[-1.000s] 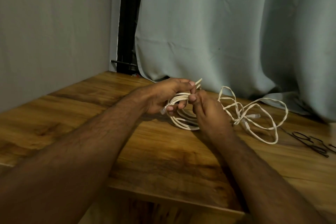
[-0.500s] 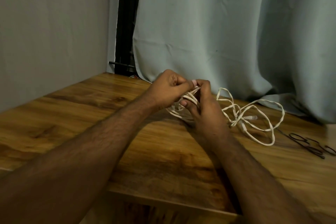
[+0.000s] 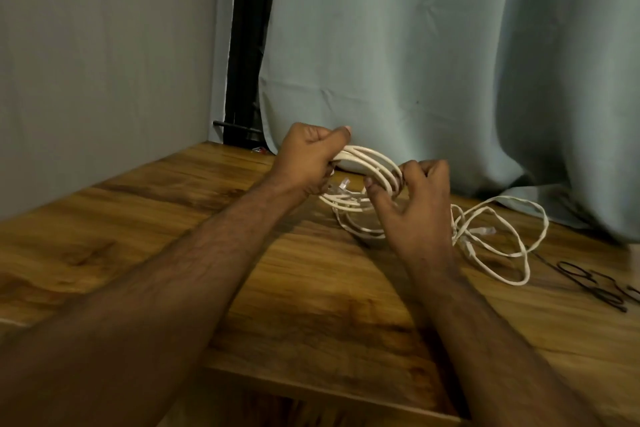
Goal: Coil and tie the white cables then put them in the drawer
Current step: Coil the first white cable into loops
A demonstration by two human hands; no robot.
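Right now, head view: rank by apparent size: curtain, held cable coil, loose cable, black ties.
1. curtain
2. loose cable
3. held cable coil, partly hidden by both hands, so unsure against the loose one
4. black ties, cut off at the edge

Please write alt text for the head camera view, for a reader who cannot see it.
Two bare hands hold a coil of white cable above a brown wooden table: left hand grips one side, right hand pinches the other. A loose white cable lies to the right, before a grey-green curtain.
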